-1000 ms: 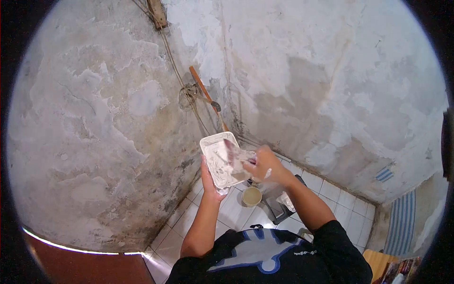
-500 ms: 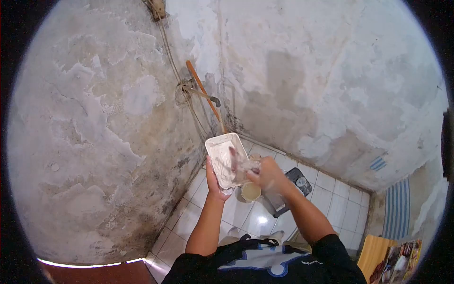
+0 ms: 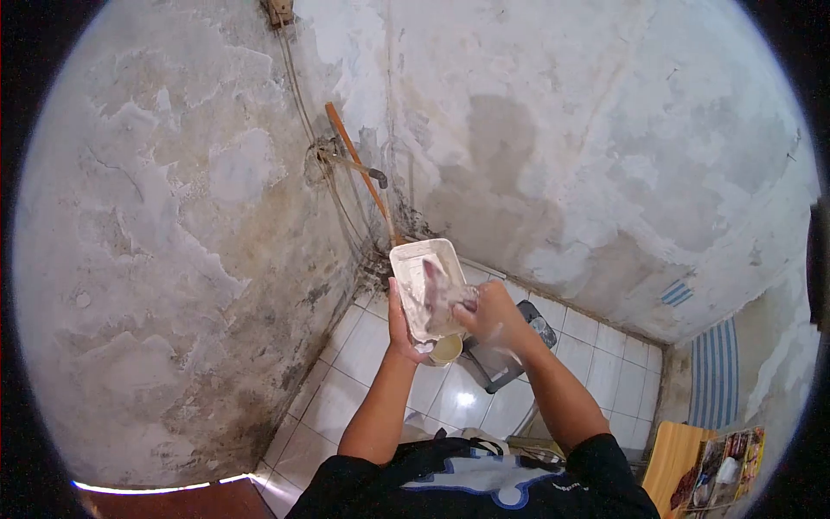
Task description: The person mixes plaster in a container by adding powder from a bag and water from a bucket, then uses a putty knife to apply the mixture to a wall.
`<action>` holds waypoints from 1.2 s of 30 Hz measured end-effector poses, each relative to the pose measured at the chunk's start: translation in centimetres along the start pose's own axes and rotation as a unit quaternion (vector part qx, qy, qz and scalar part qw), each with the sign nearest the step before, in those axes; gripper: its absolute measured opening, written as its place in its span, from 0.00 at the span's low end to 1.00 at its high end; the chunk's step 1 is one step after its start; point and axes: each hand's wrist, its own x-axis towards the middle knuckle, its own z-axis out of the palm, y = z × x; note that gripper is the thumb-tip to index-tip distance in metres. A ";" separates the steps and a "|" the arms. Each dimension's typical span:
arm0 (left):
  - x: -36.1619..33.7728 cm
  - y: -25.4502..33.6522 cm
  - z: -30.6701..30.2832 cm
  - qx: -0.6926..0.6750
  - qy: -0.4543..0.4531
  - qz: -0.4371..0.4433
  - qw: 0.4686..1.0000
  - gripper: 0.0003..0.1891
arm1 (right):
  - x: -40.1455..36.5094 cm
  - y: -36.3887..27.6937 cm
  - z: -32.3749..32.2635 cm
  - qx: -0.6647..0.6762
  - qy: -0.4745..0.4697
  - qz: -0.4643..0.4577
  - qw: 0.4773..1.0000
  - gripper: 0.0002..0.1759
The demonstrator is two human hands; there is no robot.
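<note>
My left hand [image 3: 405,333] is wrapped around the lower left side of a white rectangular tray [image 3: 399,270], holding it tilted in front of me. Whitish paste [image 3: 417,281] coats the tray's inside. My right hand [image 3: 501,316] grips what looks like a putty knife [image 3: 443,299], smeared by motion and caked with paste. Its blade lies over the paste, and part of the handle is hidden in my fingers. Some white paste sits on my left fingers near the tray's bottom edge.
Peeling walls [image 3: 173,259] meet in the corner ahead. A pipe [image 3: 376,176] juts out beside a leaning orange stick [image 3: 346,143]. On the tiled floor [image 3: 354,389] stand a tub [image 3: 446,349] and a dark grey case [image 3: 494,368]. A wooden stool [image 3: 670,454] is at lower right.
The tray has shifted slightly right in view, while walls and floor items slid left. The putty knife, blurred in both frames, still works over the paste.
</note>
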 end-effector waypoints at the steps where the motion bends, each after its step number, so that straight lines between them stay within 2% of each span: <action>1: -0.2 -0.5 0.6 0.012 -0.003 -0.002 1.000 0.37 | 0.3 -0.1 -0.5 -0.006 -0.009 0.049 0.999 0.13; 2: -0.3 -0.9 0.9 0.015 -0.004 -0.007 1.000 0.37 | 0.6 0.2 -0.5 -0.004 -0.004 0.052 0.999 0.13; 4: -0.5 -1.5 1.6 0.003 -0.025 -0.035 0.999 0.38 | 1.6 1.3 0.4 -0.064 0.070 0.044 0.995 0.15; 5: -0.9 -1.8 2.3 0.020 0.007 -0.047 0.999 0.39 | 1.9 1.8 1.2 -0.064 0.073 0.046 0.994 0.15; 7: -0.8 -2.2 1.4 0.011 0.002 -0.055 0.998 0.39 | 2.4 2.1 2.3 -0.006 0.124 -0.086 0.989 0.13; 10: -1.1 -1.4 0.7 -0.017 -0.018 -0.057 0.998 0.38 | 1.8 1.3 2.7 0.001 0.087 -0.110 0.990 0.13; 11: -1.0 -0.9 -0.1 -0.032 -0.050 -0.066 0.996 0.37 | 1.7 1.3 2.9 0.003 0.084 -0.114 0.990 0.13; 13: -1.0 0.0 -0.6 -0.053 -0.082 -0.055 0.994 0.36 | 1.6 1.3 2.7 -0.010 0.049 -0.211 0.976 0.12; 14: -1.0 0.4 -0.9 -0.051 -0.081 -0.050 0.994 0.36 | 1.6 1.3 2.2 -0.008 0.047 -0.216 0.975 0.12; 16: -1.0 1.1 -0.5 -0.083 -0.077 -0.040 0.993 0.36 | 1.7 -0.4 0.0 -0.069 -0.152 -0.155 0.974 0.15; 17: -1.6 1.4 -0.3 -0.030 -0.066 -0.050 0.996 0.36 | 1.9 -1.0 -0.6 -0.067 -0.154 -0.158 0.973 0.15; 19: -1.9 1.9 0.6 -0.013 -0.047 -0.032 0.998 0.37 | 2.5 -1.7 -1.6 -0.015 -0.115 -0.081 0.990 0.15; 20: -1.9 2.1 0.8 0.003 -0.031 -0.015 0.999 0.38 | 3.0 -1.6 -1.7 -0.014 -0.117 -0.083 0.990 0.15; 22: -1.9 2.5 0.8 -0.004 -0.057 -0.011 0.998 0.39 | 4.2 -1.2 -1.6 -0.050 -0.004 -0.104 0.993 0.12; 23: -1.9 2.6 0.9 0.017 -0.043 0.008 0.999 0.39 | 4.6 -0.9 -1.6 -0.083 -0.002 -0.065 0.994 0.12; 24: -2.0 2.7 1.3 0.038 -0.029 0.027 0.998 0.39 | 4.9 -0.3 -1.3 -0.083 -0.002 -0.064 0.994 0.12; 26: -2.1 3.0 1.6 0.029 -0.030 0.035 0.999 0.38 | 5.2 0.9 -0.5 -0.005 0.053 -0.129 0.990 0.13; 29: -1.3 3.0 0.0 0.033 -0.023 0.057 0.998 0.36 | 4.1 0.8 -0.2 -0.007 0.041 -0.120 0.992 0.13; 32: -0.8 3.1 -0.4 0.035 0.009 0.063 0.997 0.35 | 2.8 0.1 -0.8 -0.056 -0.021 -0.094 0.994 0.11; 34: -0.8 2.9 0.1 0.048 0.054 0.070 0.995 0.33 | 2.3 0.1 -0.4 -0.060 -0.027 -0.082 0.994 0.11; 36: -0.5 2.8 0.0 0.046 0.039 0.075 0.995 0.33 | 2.0 0.2 0.0 -0.065 -0.033 -0.070 0.995 0.12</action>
